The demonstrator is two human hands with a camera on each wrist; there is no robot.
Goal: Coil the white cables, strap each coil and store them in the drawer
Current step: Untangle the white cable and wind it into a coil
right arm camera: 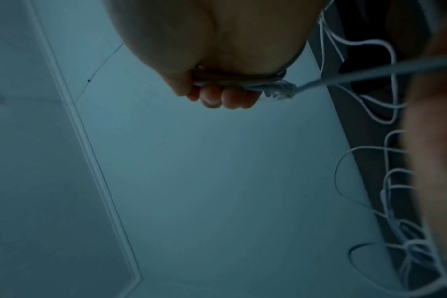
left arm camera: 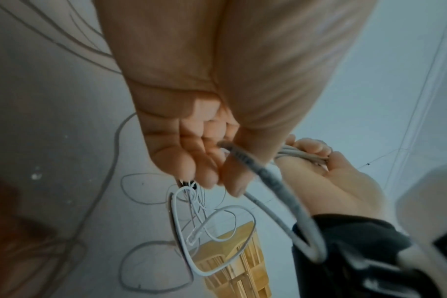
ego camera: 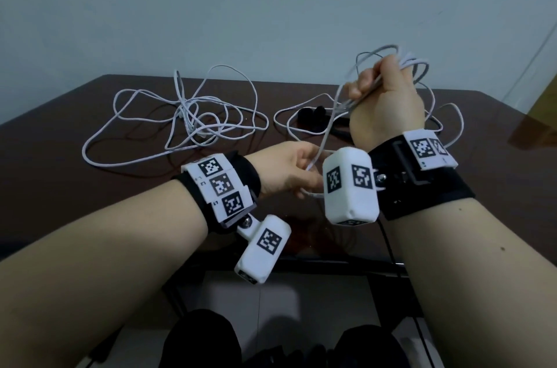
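Above the right half of the dark brown glossy table (ego camera: pixel 60 138), raised in the right hand (ego camera: pixel 388 108): several loops of thin white round cable (ego camera: pixel 420 67), fingers curled tight round the bundle, 1 clear plug (right arm camera: pixel 281 91) poking out beside the fingertips. Lower and nearer, in the left hand (ego camera: pixel 283 170): the free tail of the same cable, pinched loosely between thumb and curled fingers, with what looks like the grey-booted end (left arm camera: pixel 232 150) lying across them. Looks like the winding stage of coil 1, not yet strapped.

Likely trouble from here:

- Uneven loops already, some wide and some narrow, splaying out past the right fist. Could spring apart if the grip eases while reaching for a strap.
- Slack trailing down toward the small black fabric straps (ego camera: pixel 312 114) on the table. Could snag or drag 1 of them off on the next pull.
- Loose pinch on the tail. Could let it slip and undo the last turn.
- Strapping needs 1 free hand, so the whole bundle must pass to a single grip, the riskiest point for the coil.
- Second thin white cable (ego camera: pixel 180 114), sprawled in a tangle at left, well apart for now. Could knot with the first if slack sweeps that way.

Drawer not in view.
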